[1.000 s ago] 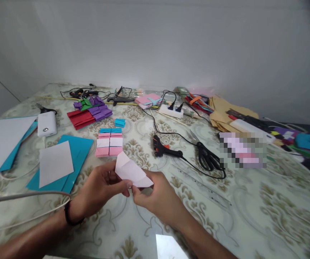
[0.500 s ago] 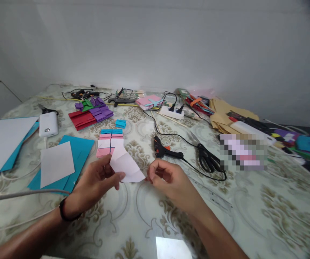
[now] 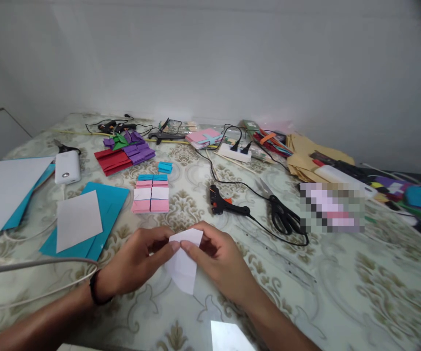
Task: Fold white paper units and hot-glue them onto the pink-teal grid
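A small white sheet of paper (image 3: 184, 268) is pinched between my two hands, just above the table. My left hand (image 3: 140, 256) grips its upper left edge, thumb on the near face and fingers behind. With thumb and fingers, my right hand (image 3: 219, 256) holds the upper right part, and the two thumb tips almost meet. The paper's lower end hangs down to a point. Beyond the hands lie folded pink, white and blue paper pieces (image 3: 150, 205) in two columns, with a small folded blue piece (image 3: 165, 167) behind them.
Right of centre are a black glue gun (image 3: 228, 205) and black-handled scissors (image 3: 283, 217), near a clear ruler (image 3: 287, 265). On the left are blue sheets (image 3: 113, 204) under a white sheet (image 3: 78, 219), and a white power bank (image 3: 67, 166). A power strip (image 3: 234, 152) stands behind, cables trailing.
My right hand has come up to the paper and now grips it too. The paper has moved right and turned, its point now downward, uncovering the folded pieces behind it.
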The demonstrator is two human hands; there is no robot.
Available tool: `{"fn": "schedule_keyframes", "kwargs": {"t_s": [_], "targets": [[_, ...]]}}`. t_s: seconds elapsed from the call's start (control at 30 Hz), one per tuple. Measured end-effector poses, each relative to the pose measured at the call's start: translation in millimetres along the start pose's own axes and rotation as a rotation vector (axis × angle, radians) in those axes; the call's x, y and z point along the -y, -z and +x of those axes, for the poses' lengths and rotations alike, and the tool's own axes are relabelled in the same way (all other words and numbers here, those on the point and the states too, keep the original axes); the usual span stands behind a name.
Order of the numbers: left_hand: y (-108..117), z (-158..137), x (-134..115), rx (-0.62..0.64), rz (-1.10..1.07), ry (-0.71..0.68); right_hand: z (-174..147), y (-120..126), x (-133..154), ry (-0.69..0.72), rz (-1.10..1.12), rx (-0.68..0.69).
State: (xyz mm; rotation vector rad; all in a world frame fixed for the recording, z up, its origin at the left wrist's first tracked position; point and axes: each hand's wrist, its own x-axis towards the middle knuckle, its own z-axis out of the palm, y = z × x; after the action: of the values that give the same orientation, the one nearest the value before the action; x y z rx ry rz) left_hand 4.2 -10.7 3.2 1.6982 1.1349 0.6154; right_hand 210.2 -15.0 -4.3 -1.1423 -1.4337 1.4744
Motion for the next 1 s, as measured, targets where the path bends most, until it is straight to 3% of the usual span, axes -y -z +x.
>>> {"fn": "schedule_keyframes", "kwargs": {"t_s": [0.5,0.83,1.0], "targets": [[6,1,-8,-0.052,-0.286,0.066,-4,3,2,0.181,-0.074,-0.001],[10,-1,-3,-0.015,-0.379,0.035,-6,5,4,0.225,-0.187,-0.031],[9,0,-6,-0.049,-0.310,0.048,-7,8,9,0.304,-0.224,0.029]]}}
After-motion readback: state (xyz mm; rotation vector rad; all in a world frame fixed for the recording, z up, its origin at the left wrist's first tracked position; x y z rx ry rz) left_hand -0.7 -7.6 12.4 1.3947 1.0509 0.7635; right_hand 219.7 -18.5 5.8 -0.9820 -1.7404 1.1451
